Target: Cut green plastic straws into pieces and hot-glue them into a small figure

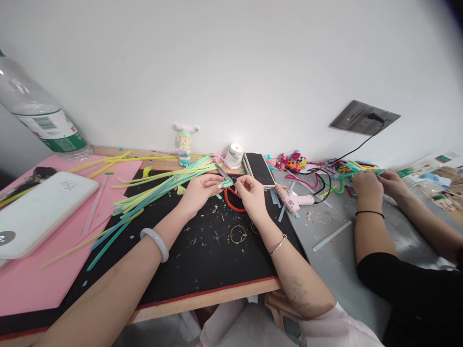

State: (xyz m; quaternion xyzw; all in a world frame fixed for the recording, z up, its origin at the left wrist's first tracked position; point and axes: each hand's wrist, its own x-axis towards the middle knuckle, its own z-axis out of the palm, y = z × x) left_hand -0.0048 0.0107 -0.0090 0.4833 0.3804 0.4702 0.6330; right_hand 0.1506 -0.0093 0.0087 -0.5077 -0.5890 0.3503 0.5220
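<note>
My left hand (200, 193) pinches one end of a short pale-green pipe cleaner piece (227, 183) above the black mat. The fingertips of my right hand (250, 193) are closed at its other end. Scissors with red handles (231, 205) show behind and below my hands, their blades pointing up and left; I cannot tell whether a finger touches them. To the left of my hands, a loose bundle of yellow, green and blue pipe cleaners (159, 187) lies across the mat. A small pipe cleaner doll (183, 147) stands against the wall.
A white power bank (47, 207) lies on pink sheets (72, 270), with a plastic bottle (54, 120) behind. A white cup (235, 155), a phone (259, 168) and a pink glue gun (293, 198) with cord sit further right. Another person's hands (369, 185) work with pipe cleaners at right.
</note>
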